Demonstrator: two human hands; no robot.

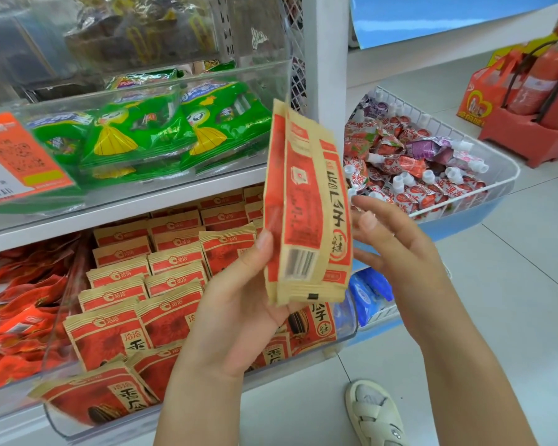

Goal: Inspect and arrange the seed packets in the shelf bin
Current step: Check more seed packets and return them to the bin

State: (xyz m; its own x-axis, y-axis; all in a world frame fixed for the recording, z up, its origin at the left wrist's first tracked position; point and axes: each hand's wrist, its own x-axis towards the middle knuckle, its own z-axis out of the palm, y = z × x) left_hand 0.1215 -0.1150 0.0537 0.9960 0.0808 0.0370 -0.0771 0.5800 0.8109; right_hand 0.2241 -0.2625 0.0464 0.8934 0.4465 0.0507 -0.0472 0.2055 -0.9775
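Head view: the left hand (239, 304) pinches two tan-and-red paper seed packets (303, 214) upright; the right hand (397, 249), fingers loose, seemingly touches nothing. Pinched only at their lower edge, they could slip into the clear plastic shelf bin (345, 333) below that hand.

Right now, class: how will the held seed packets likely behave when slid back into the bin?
The seed packets stand upright from the left hand without drooping, so they are probably fairly stiff. Their matte paper probably grips well. Flat and thin, they could tip among the leaning rows in the bin.
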